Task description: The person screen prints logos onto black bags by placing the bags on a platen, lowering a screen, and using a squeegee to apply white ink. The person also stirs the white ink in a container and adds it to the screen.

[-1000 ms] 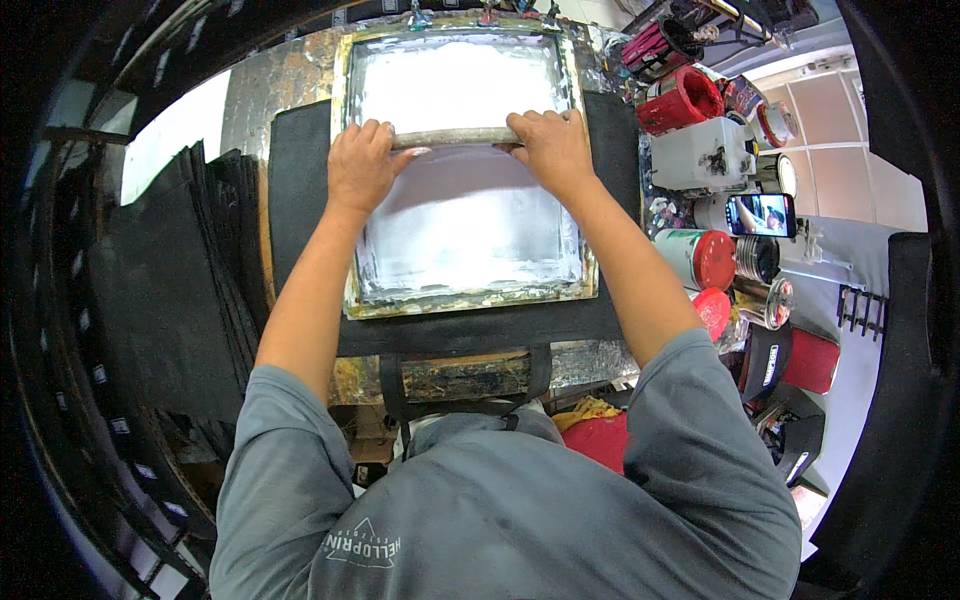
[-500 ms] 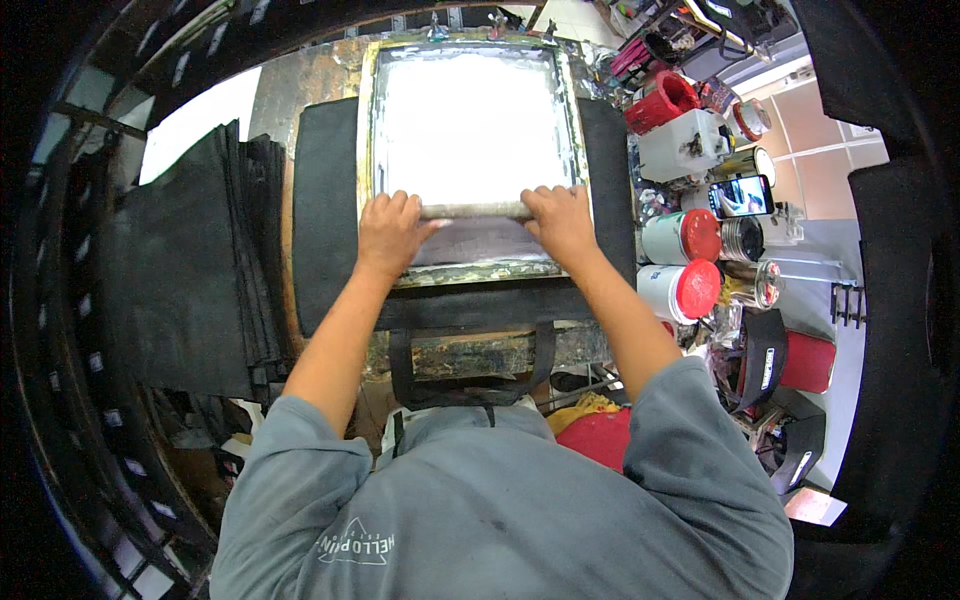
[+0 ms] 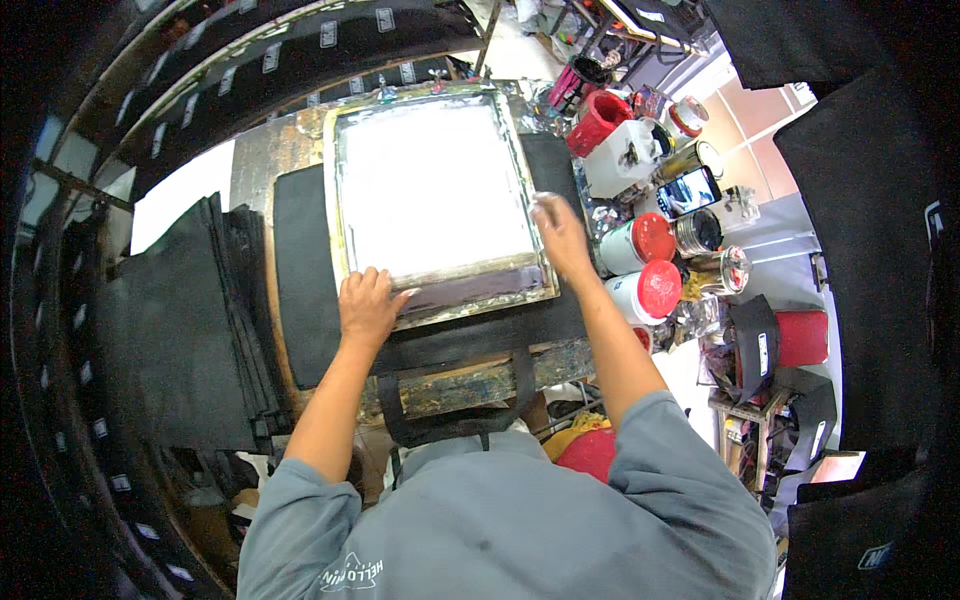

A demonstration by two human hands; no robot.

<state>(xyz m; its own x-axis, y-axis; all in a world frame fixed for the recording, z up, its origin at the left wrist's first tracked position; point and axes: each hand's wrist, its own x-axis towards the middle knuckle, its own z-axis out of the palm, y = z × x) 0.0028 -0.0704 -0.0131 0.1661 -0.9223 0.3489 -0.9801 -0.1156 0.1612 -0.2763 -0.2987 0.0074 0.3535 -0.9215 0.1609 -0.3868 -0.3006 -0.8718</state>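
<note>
A screen-printing frame (image 3: pixel 333 200) with a bright white mesh lies on a black fabric bag (image 3: pixel 305 285), whose strap loop (image 3: pixel 527 375) hangs over the table's near edge. A squeegee (image 3: pixel 455 268) lies across the near end of the mesh, beside a dark purplish-grey band. My left hand (image 3: pixel 367 308) is closed around the squeegee's left end at the frame's near-left corner. Off the squeegee, my right hand (image 3: pixel 563 238) is at the frame's right edge, its fingertips smeared by motion; whether it touches the frame I cannot tell.
Stacked black fabric pieces (image 3: pixel 165 330) lie at the left. Along the right stand red-lidded tubs (image 3: pixel 622 247), a red container (image 3: pixel 600 120), a white jug (image 3: pixel 620 158), open cans and a lit phone (image 3: pixel 688 192). Racks of black bags (image 3: pixel 330 45) run along the far side.
My right hand has left the squeegee and moved up to the frame's right edge. My left hand stays on the squeegee. The whole view has shifted and tilted.
</note>
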